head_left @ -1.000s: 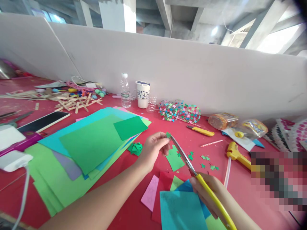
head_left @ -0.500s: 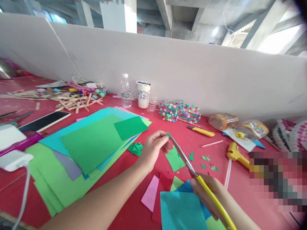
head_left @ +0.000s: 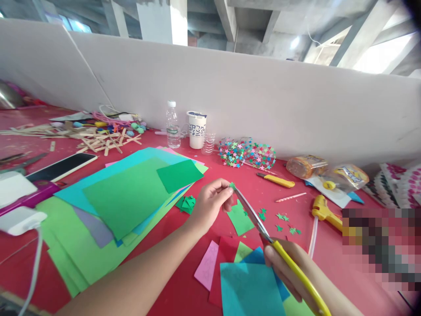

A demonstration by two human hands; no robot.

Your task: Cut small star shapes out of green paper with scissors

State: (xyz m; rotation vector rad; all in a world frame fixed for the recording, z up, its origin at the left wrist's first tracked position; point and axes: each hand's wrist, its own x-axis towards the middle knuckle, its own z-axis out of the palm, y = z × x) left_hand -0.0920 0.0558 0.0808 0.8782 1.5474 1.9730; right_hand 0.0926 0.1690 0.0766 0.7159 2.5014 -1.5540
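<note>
Between the thumb and fingers of my left hand (head_left: 212, 199) is pinched a small piece of green paper (head_left: 232, 185). My right hand (head_left: 289, 259) is closed round the yellow handles of a pair of scissors (head_left: 251, 211), whose blade tips meet the edge of that piece. Just below the blades lies a light green sheet (head_left: 240, 218). Cut green stars (head_left: 281, 217) are scattered to the right of it, and a pile of dark green pieces (head_left: 186, 204) lies left of my left hand. Under my right hand are overlapping blue, red and pink sheets (head_left: 250, 285).
Large green and blue sheets (head_left: 125, 193) cover the left side. Along the wall stand a water bottle (head_left: 173, 125), a white cup (head_left: 196, 129) and star-covered plastic pieces (head_left: 246, 153). At right lie a yellow utility knife (head_left: 276, 180), a striped stick (head_left: 291, 197) and a yellow glue gun (head_left: 324, 210).
My right hand has shifted slightly to the right with the scissors, and the angle of their handles has changed a little. My left hand stays nearly still with the green piece.
</note>
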